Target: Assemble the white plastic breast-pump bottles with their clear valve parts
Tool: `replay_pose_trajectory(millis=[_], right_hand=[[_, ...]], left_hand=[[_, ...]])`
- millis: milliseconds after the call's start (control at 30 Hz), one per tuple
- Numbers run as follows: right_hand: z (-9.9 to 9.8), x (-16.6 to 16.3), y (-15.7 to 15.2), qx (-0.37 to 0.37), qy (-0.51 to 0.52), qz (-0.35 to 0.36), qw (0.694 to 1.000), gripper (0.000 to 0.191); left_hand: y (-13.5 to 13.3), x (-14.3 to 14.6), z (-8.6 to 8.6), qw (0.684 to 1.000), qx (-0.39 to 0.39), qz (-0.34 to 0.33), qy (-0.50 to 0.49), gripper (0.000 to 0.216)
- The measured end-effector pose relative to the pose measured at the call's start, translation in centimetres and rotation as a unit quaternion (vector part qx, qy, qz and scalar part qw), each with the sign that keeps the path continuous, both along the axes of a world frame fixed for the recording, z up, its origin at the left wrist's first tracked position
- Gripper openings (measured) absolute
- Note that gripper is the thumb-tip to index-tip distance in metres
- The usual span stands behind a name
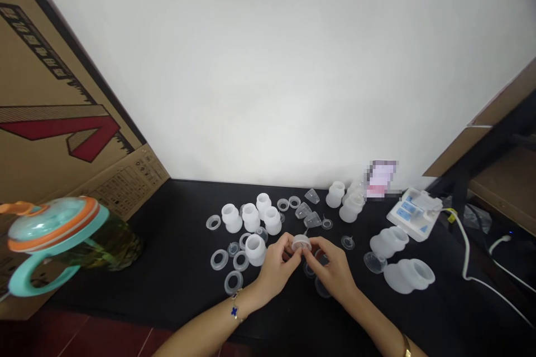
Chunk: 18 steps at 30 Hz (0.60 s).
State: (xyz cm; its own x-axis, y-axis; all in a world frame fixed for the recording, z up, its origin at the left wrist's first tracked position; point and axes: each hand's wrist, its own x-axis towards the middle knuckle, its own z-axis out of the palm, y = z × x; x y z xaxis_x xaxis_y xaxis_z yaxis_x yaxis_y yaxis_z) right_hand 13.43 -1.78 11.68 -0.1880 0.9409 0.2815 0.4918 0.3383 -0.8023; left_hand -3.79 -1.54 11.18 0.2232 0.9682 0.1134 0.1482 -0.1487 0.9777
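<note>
Between the fingertips of both hands is a white screw ring (301, 243), with a thin pointed tip rising from it. My left hand (277, 261) pinches its left side and my right hand (330, 268) its right side. To the left of my left hand stand several small white bottles, one white bottle (255, 250) being nearest. Loose translucent rings lie about them, such as a ring (233, 282) at the front. Beyond my hands lie clear cone-shaped caps (312, 220). A clear disc with a stem (348, 242) rests right of my right hand, which partly covers more discs.
Larger translucent bottles (409, 275) lie on the black table (176, 268) at the right, near a white box with blue labels (412, 213) and a white cable (467, 251). A teal-lidded jug (58, 228) and a cardboard box (62, 95) are on the left. A white wall (268, 67) is behind.
</note>
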Motion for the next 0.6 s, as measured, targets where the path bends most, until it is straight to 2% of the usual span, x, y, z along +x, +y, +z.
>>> replay_pose_trajectory(millis=[600], right_hand=[[0.01,0.01,-0.04,0.013,-0.009,-0.002,1.000,0.017]], left_hand=[[-0.08,-0.16,-0.40,1.000,0.004,-0.007,0.003,0.022]])
